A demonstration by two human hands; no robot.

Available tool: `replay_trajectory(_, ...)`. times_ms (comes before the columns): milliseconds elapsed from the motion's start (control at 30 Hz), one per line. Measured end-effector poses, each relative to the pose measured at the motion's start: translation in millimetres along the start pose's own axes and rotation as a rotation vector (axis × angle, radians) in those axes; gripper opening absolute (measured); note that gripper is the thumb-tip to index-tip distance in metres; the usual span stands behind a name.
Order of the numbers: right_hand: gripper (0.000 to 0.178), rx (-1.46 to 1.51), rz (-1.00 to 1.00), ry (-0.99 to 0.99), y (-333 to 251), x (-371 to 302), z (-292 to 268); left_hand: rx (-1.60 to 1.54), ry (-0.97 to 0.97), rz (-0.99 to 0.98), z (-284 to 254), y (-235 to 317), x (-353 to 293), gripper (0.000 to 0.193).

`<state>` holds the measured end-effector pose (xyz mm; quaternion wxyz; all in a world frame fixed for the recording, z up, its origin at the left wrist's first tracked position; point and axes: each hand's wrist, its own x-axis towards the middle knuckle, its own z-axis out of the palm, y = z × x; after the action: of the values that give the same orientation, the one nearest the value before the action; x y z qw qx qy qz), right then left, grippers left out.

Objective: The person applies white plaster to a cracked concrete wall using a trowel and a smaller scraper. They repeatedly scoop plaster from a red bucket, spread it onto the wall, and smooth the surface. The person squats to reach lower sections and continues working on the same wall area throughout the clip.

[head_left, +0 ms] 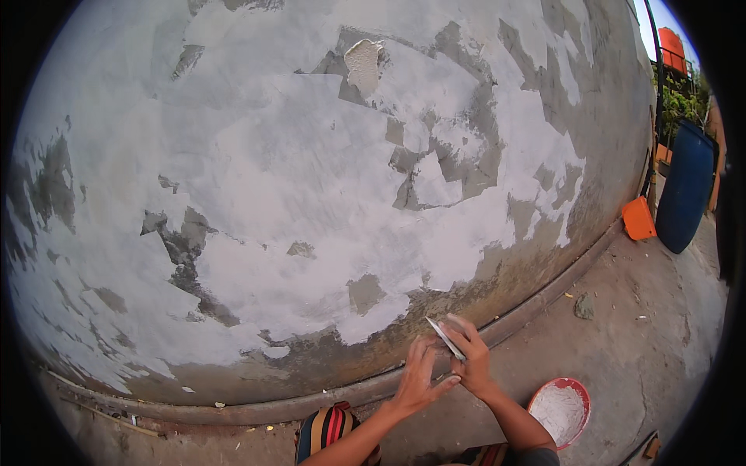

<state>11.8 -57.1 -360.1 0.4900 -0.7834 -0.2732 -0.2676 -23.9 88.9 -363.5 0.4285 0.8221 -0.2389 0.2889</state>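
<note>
Holding a thin flat blade clamped in the right grip, with the left grip spread apart just beside it. Showing a red bowl below and right of both.

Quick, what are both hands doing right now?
Left hand: open, seemingly holding nothing.
Right hand: closed, holding a thin, flat, grey metal-looking blade.

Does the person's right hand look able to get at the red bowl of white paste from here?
Probably yes: the red bowl stands uncovered on the ground beside the right forearm, and nothing visible blocks the way. The right hand appears to grip a flat blade.
</note>
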Motion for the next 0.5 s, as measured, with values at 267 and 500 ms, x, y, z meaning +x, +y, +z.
replay_trajectory(267, 0.022, -0.056, 0.024, 0.559, -60.7, 148.1, -69.3, -0.213, -0.071, -0.189, 33.2, -48.4, -6.9, 0.024)
replay_trajectory(500, 0.017, -0.382, -0.263, 0.593, -153.4, 271.6, -48.3, -0.273, -0.376, -0.105, 55.3, -83.0, -31.4, 0.016)
